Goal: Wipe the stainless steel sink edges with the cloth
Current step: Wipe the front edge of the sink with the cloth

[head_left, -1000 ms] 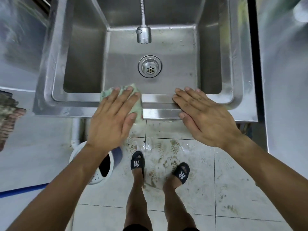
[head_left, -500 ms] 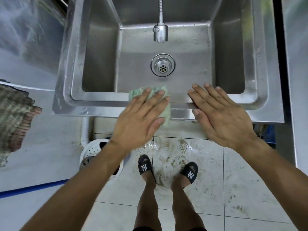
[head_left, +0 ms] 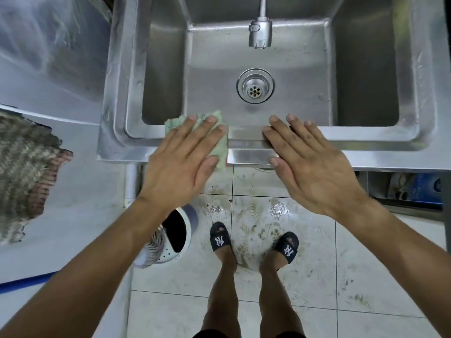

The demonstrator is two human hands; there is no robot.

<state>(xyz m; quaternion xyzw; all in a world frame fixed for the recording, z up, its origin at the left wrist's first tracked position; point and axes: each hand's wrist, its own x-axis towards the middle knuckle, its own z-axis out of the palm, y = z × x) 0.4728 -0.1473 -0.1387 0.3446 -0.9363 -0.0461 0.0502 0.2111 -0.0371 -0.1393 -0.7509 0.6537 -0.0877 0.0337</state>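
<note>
On the sink [head_left: 380, 148] front edge, left hand [head_left: 181, 159] still flat on cloth [head_left: 218, 118], right hand [head_left: 310, 162] still flat, open

1. Cloth [head_left: 217, 140]: mostly covered by the left hand [head_left: 180, 164]; only pale green edges show past the fingertips and thumb.
2. Sink [head_left: 380, 145]: near rim hidden under both hands; far wall cut by the top edge.
3. Tap [head_left: 260, 32]: neck runs off the top edge.
4. White perforated basket [head_left: 170, 247]: partly behind the left forearm; contents unclear.
5. Blue item under the sink [head_left: 424, 189]: dark, label unreadable.
6. Left counter [head_left: 48, 57]: smeared with blur.
7. Both forearms and legs are cropped at the bottom edge.
</note>
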